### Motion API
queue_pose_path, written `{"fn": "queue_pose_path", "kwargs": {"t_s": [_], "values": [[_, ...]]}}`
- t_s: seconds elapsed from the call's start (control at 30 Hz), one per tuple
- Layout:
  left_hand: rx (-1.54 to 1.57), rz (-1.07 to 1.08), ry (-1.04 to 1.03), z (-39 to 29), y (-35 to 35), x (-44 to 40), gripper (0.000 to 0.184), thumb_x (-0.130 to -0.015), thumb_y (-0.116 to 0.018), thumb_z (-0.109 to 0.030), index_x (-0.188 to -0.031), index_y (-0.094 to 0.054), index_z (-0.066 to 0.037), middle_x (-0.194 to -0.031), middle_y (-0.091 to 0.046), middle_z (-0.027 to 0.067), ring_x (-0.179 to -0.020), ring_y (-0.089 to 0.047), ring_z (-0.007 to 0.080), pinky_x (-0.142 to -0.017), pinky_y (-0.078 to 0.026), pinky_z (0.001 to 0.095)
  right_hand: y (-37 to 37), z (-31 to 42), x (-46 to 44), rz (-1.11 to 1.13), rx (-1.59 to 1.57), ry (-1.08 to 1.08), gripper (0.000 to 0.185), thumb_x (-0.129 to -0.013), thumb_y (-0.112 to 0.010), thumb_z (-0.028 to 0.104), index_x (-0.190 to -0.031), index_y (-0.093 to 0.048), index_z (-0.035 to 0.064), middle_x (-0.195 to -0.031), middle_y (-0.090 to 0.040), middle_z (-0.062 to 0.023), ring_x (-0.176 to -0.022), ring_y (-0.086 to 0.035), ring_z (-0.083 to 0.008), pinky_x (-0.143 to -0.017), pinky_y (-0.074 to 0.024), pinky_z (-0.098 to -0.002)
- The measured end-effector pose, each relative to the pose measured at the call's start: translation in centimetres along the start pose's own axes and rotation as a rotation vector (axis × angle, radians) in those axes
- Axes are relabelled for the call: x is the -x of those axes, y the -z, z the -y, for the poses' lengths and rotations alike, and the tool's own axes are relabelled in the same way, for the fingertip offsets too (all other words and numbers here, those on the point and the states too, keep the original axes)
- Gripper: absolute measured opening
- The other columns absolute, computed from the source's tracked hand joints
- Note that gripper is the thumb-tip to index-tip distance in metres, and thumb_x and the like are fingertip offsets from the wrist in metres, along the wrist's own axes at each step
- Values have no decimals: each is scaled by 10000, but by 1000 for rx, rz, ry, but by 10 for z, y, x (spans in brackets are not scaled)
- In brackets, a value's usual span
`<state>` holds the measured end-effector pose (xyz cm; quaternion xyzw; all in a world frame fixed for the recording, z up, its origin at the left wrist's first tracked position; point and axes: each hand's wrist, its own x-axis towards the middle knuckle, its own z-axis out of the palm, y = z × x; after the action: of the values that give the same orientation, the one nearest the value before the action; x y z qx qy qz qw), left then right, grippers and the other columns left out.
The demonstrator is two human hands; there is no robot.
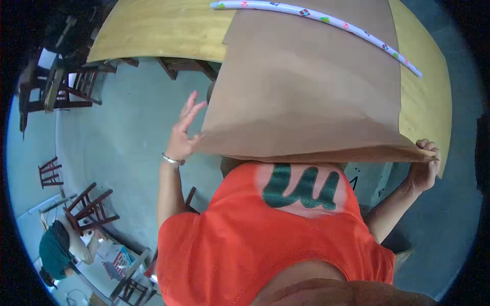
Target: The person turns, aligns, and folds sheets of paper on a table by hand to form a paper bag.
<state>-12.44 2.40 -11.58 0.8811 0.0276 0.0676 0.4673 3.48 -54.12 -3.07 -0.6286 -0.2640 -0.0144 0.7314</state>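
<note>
Hands: the left hand, a bracelet at its wrist, has its fingers spread wide at the near left corner of a brown sheet; contact cannot be confirmed. The sheet lies over the yellow bench, its near edge bowed before an orange shirt. A white patterned strip crosses the far part, both ends extending past the sheet. The right hand grips the sheet's near right corner.
</note>
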Motion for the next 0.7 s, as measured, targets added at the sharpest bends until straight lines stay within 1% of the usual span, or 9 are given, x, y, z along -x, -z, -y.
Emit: {"fn": "queue_pose_path", "kwargs": {"t_s": [0.07,0.2,0.27,0.3,0.37,0.47,0.5,0.57,0.7], "values": [[92,23,-33,-4,-8,7,638,-674,-691,-102,-1277,-483,-98,-1448,-272,148,-1338,-270,279,-1080,-231,405,3,1,-2,-79,-65,-51,230,-828,-524,207,-937,-523,4,-964,-504,-135,-978,-449,-294,-910,-334,-422],[197,-92,-7,-3,-18,10,647,-668,-723,-107,-1271,-489,-92,-1453,-246,170,-1340,-261,293,-1076,-233,400,2,0,-6,-118,-50,-48,288,-834,-501,187,-1030,-529,-22,-1014,-522,-145,-1011,-467,-305,-905,-371,-423],[253,-243,-129,0,-20,5,556,-660,-707,-33,-1195,-557,-67,-1422,-306,188,-1331,-278,312,-1071,-242,416,8,-2,-8,-125,-34,-55,293,-837,-504,190,-1039,-529,-20,-1032,-527,-145,-1021,-476,-301,-911,-370,-419],[250,-248,-132,2,-17,3,556,-660,-707,-33,-1195,-557,-67,-1422,-306,188,-1331,-278,312,-1071,-242,416,12,-3,-8,-137,-14,-61,298,-841,-506,194,-1049,-529,-19,-1051,-531,-145,-1032,-486,-297,-917,-370,-416],[298,-203,-325,5,-9,-3,431,-656,-697,12,-1077,-630,-52,-1352,-414,189,-1310,-316,325,-1065,-249,443,23,-6,-6,-186,-12,-61,294,-847,-505,190,-1060,-532,-11,-1076,-535,-149,-1046,-495,-285,-925,-370,-410],[393,-208,-352,-2,-6,-15,309,-667,-686,25,-971,-660,-24,-1230,-538,180,-1265,-385,338,-1061,-254,459,27,-6,-8,-257,-23,-64,279,-857,-503,179,-1072,-537,5,-1117,-543,-150,-1066,-509,-266,-934,-371,-402],[394,-210,-360,-2,-7,-17,309,-667,-686,25,-971,-660,-24,-1230,-538,180,-1265,-385,338,-1061,-254,459,28,-6,-9,-278,-41,-65,268,-861,-502,172,-1073,-540,13,-1132,-546,-148,-1073,-514,-259,-937,-373,-399],[415,-205,-280,-5,-6,-22,243,-685,-688,7,-926,-661,-1,-1144,-599,161,-1207,-460,322,-1056,-271,447,39,-9,-7,-320,-76,-68,258,-862,-504,168,-1067,-543,15,-1123,-552,-144,-1073,-513,-254,-939,-372,-396],[425,-209,-155,-21,-7,-28,166,-720,-682,-8,-884,-660,9,-1085,-628,154,-1163,-504,278,-1049,-296,422,52,-13,-6,-362,-66,-78,233,-862,-512,164,-1042,-552,20,-1086,-567,-130,-1057,-517,-240,-940,-369,-388]]}}
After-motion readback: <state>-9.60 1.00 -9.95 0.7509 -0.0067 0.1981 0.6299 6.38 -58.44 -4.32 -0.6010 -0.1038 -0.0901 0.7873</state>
